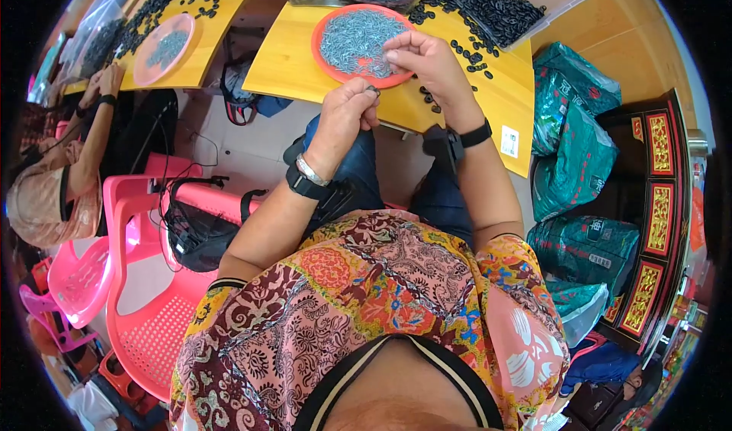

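One orange plate [316, 46], round, on the yellow surface [282, 57]; filled with loose metal pins [354, 40]. Left hand [346, 114]: just off the plate's near rim; grip closed, thumb and forefinger pinching one small dark part [373, 90]. Right hand [435, 61]: over the plate's right side; grip with fingertips bunched close; whether it holds a pin, cannot tell.

Handling, as judged: hold the dark part steady near its edge, leaving its face free; lift pins singly; work above the plate to catch drops.

Appearance: pins silvery-grey, slim, short, lying in all directions; orange base showing through at the near side. Held part dark, small, mostly covered by fingers; finer detail too small to tell.
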`<state>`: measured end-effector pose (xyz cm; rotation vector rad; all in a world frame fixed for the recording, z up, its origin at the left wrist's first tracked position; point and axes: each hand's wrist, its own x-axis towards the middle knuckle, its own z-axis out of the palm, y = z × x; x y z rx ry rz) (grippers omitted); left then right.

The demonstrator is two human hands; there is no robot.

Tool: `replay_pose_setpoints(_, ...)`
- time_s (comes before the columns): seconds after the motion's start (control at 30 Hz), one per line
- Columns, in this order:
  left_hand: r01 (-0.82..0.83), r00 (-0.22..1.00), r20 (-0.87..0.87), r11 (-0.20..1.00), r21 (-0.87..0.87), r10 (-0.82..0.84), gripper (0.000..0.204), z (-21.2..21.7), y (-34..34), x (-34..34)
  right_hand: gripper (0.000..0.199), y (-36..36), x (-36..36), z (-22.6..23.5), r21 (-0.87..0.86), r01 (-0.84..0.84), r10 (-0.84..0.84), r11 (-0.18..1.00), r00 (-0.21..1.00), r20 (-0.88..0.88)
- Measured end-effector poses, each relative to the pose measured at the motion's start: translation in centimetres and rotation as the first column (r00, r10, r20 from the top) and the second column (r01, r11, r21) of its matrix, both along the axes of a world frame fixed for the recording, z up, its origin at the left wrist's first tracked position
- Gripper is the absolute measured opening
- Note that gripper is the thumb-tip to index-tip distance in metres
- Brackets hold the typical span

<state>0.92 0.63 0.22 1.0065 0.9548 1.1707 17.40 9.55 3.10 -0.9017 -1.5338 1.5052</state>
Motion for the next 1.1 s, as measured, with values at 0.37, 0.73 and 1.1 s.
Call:
replay_pose_setpoints(0.37,0.12,0.975,-0.2,0.988,0.093,-0.1,0.017,0.4,-1.3,1.4,0.018,2.4,-2.0,-1.5,0.585,-0.191,-0.272,0.788,0.744,0.61)
replay_pose_setpoints(0.73,0.066,0.98,-0.196,0.98,0.188,-0.029,0.016,0.5,-0.9,1.3,0.012,2.3,-4.0,-2.0,0.465,-0.29,-0.245,0.837,0.561,0.791)
replay_pose_setpoints(1.1,0.067,0.979,-0.202,0.974,0.215,-0.023,0.015,0.6,-0.9,1.3,0.01,3.1,-3.3,-2.8,0.395,-0.112,-0.195,0.912,0.729,0.657)
